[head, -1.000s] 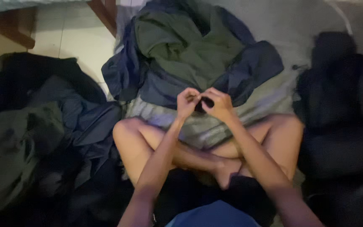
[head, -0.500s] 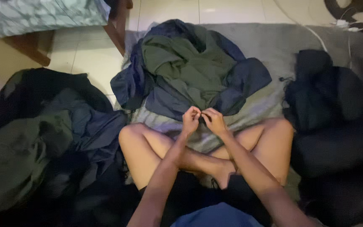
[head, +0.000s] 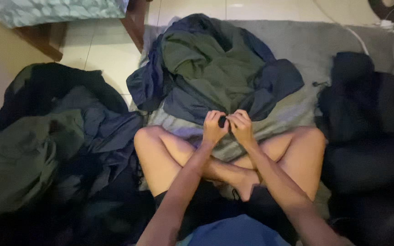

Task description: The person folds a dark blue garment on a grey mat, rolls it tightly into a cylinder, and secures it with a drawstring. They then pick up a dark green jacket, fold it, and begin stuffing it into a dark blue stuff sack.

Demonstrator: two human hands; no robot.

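The person sits cross-legged on the floor, forearms reaching out over the knees. The left hand and right hand meet, fingers curled, both pinching a small dark piece of cloth between them. Just beyond lies a rumpled green and navy jacket on a grey rug. Dark clothes are heaped at the left.

floor: pale tiles; grey rug; wooden furniture leg; white cable; dim light
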